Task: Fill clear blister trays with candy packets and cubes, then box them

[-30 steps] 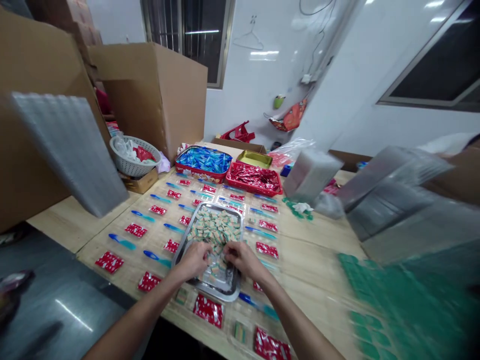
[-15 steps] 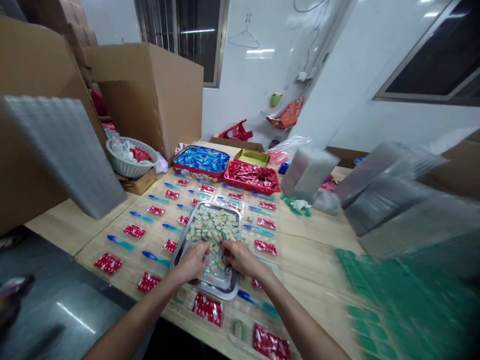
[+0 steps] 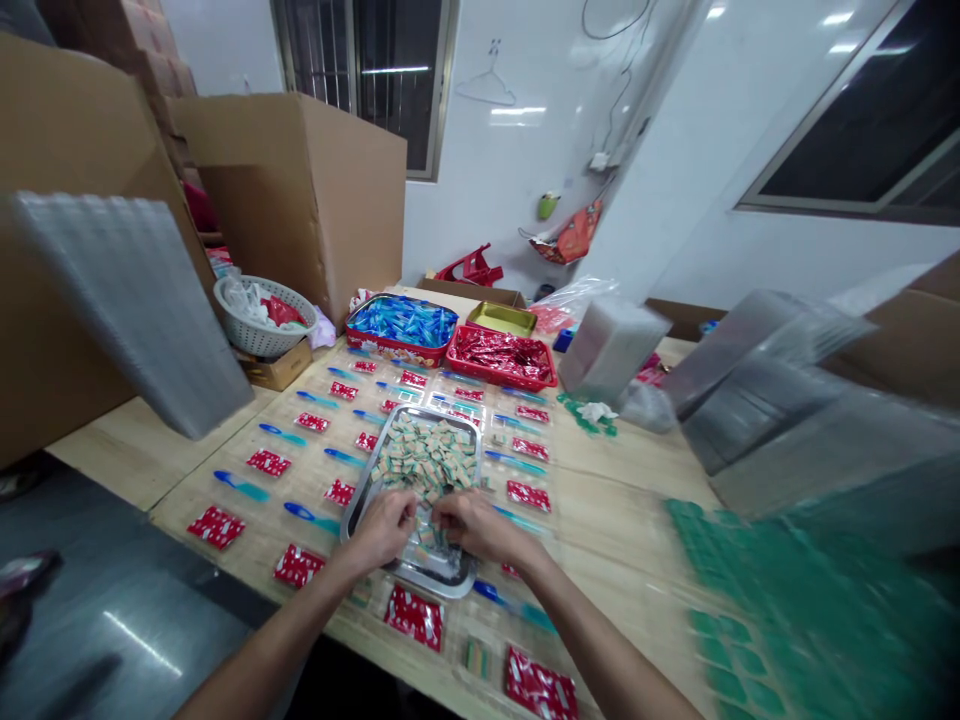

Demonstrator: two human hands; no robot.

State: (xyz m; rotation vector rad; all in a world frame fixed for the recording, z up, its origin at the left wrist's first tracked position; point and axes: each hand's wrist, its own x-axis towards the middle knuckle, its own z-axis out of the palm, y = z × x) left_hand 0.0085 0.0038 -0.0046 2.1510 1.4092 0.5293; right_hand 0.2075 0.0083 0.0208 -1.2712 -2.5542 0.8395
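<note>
A metal tray (image 3: 439, 582) holds a heap of small beige and green pieces (image 3: 426, 452), thickest toward its far end. Over the near left part of the tray is my left hand (image 3: 386, 525), its fingers curled together at the pieces. My right hand (image 3: 474, 522) is just to the right, fingers also bent down into the pieces. What either hand holds is hidden or too small to name. Around the tray lie clear plastic blisters with blue brushes (image 3: 241, 486) and red patterned packets (image 3: 414, 617).
Behind stand a tin of blue brushes (image 3: 403, 320), a red basket of red packets (image 3: 502, 357) and a gold tray (image 3: 501, 318). Stacked clear plastic (image 3: 139, 310) leans left; green plastic sheets (image 3: 795, 600) lie right. A white basket (image 3: 262, 335) stands by cardboard boxes (image 3: 352, 190).
My right hand has moved slightly left, nearer my left hand. My left hand has shifted a little. The view has turned slightly.
</note>
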